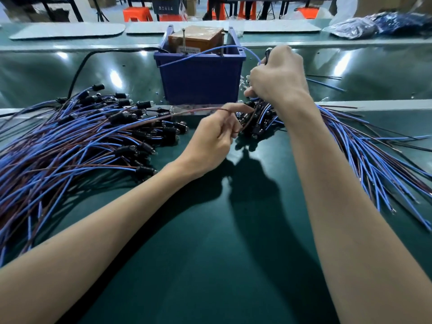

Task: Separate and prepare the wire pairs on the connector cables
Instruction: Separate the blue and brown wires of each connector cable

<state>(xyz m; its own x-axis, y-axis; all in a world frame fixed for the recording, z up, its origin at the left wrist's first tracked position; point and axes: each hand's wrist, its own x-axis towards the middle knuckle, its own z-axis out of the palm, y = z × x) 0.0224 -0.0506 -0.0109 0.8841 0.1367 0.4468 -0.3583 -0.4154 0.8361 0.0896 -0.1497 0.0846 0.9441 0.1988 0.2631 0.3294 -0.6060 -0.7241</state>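
Knuckles up, our right hand (278, 76) clenches round a black connector (268, 54), held raised just beside the right wall of the blue bin (201, 80). From it the blue wire (198, 53) bends leftward. Its long axis crosses the bin's open top, and the free end points left and slightly down past the front left corner.

Our left hand (210, 139) pinches the brown wire (205, 110) with curled fingers, the index finger stretched out to the right. This wire arches over the hand and runs off to the left. We cannot tell whether both wires leave the same connector.

Under the right hand lies the right pile (350, 141), connectors bunched toward the middle, wires fanning right and toward us. The left pile (70, 141) mirrors it, connectors pointing right, wires fanning left. Both rest on the green mat (210, 230).
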